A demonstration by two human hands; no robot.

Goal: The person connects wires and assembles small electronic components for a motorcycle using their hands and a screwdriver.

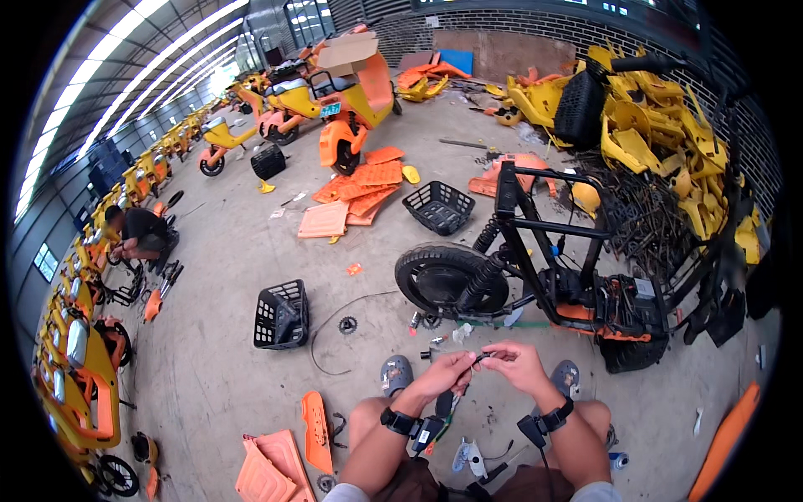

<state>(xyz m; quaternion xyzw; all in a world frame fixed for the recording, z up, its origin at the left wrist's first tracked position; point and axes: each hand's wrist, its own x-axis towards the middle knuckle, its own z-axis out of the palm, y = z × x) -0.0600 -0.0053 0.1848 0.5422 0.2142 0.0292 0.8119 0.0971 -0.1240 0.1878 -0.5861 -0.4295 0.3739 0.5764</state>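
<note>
Near the black scooter frame, the left hand and right hand pinch a small dark piece between nearly closed fingertips; work on it seems unfinished, while the panel-less frame has its wheel fitted.

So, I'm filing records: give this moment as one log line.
left hand: pinching small dark part | right hand: on same part | ahead: black metal scooter frame
</note>
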